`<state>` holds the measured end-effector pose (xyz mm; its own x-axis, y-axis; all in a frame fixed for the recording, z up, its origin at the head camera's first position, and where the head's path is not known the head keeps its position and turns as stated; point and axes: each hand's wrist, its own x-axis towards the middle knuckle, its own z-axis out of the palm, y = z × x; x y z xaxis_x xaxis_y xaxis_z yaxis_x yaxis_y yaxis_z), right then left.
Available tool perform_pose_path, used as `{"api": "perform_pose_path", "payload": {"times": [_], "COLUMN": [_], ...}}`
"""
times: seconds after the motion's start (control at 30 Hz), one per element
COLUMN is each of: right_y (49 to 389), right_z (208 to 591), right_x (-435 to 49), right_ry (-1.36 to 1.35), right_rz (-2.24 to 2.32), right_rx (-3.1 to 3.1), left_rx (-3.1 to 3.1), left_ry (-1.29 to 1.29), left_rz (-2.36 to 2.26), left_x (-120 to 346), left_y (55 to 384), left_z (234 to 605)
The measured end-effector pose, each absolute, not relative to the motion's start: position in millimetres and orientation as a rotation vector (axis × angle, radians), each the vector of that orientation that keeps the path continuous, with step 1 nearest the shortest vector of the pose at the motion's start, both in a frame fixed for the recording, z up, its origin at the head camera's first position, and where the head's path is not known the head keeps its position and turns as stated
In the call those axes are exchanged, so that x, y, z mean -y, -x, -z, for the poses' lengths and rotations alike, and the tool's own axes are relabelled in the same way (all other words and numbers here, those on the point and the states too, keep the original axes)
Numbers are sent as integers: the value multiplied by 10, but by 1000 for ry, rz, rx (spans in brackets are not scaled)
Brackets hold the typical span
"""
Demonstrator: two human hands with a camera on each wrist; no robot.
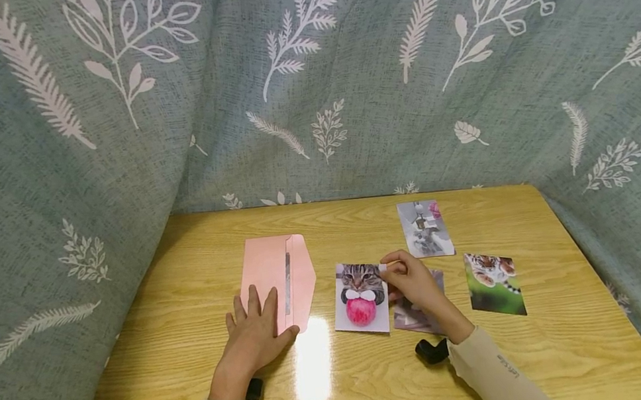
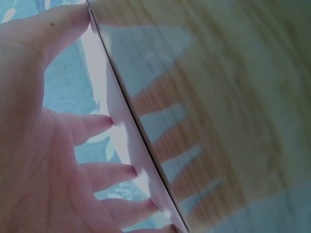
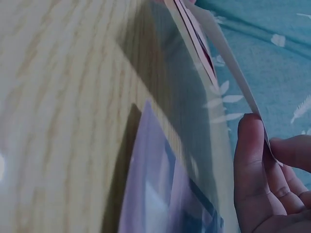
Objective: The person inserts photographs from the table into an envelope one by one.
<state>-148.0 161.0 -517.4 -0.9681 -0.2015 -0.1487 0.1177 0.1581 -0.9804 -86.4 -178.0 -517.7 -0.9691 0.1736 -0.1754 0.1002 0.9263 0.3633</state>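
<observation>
My left hand [image 1: 257, 338] lies with fingers spread on the lower part of a pink envelope [image 1: 262, 260], whose pointed flap is open toward the right. A dark strip of a photo [image 1: 288, 277] shows at the envelope's mouth. Between thumb and fingers, my right hand [image 1: 417, 281] pinches the right edge of a photo card of a cat with a pink ball [image 1: 361, 312]. In the right wrist view this card [image 3: 235, 68] is seen edge-on, raised from the table. Below the right hand a greyish photo card [image 1: 413, 319] is partly hidden by the hand.
A grey photo card with a pink patch [image 1: 426, 230] lies at the back right of the wooden table [image 1: 378, 379]. Further right is a tiger cub photo card [image 1: 494, 282]. Patterned blue-green cloth [image 1: 311, 127] hangs around the table's back and sides.
</observation>
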Motion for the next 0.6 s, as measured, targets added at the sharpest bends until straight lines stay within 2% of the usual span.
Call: {"api": "perform_pose_path", "payload": {"times": [0.6], "right_y": [1737], "right_z": [5158], "right_x": [-1318], "right_ry": [37], "right_rz": [2002], "right_rx": [-2090], "left_rx": [-2883], "left_ry": [-191], "left_rz": [-540], "left_x": [1774], "left_y": [836], "left_z": [5136]}}
